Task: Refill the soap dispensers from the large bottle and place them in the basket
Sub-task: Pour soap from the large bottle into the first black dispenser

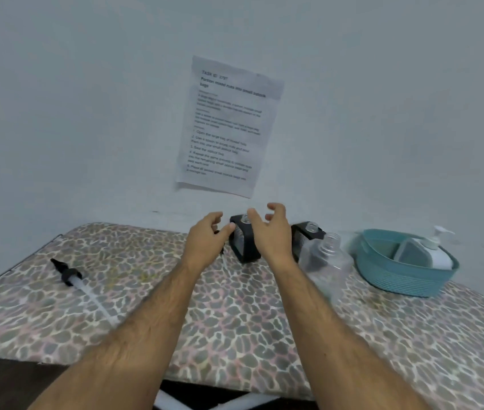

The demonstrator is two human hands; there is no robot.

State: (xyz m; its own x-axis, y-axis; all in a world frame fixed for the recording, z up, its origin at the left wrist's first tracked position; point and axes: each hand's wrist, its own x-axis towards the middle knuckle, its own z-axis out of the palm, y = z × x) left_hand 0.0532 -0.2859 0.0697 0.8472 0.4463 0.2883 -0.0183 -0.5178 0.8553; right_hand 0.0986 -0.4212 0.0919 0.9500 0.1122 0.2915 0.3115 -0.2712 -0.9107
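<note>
A black soap dispenser [242,247] with an open clear neck stands at the back of the table. My left hand [206,242] is at its left side and pinches a small black pump [217,232], whose thin tube hangs below the hand. My right hand [269,235] hovers in front of the dispenser with fingers spread and holds nothing. A second black dispenser [307,232] stands to the right, partly hidden by the large clear bottle [328,261], which has no cap. The teal basket [400,281] sits at the far right.
Inside the basket are a white pump dispenser [439,253] and a grey-lidded container [412,251]. Another black pump with a long clear tube [72,276] lies on the patterned tablecloth at the left. A printed sheet [226,125] hangs on the wall behind.
</note>
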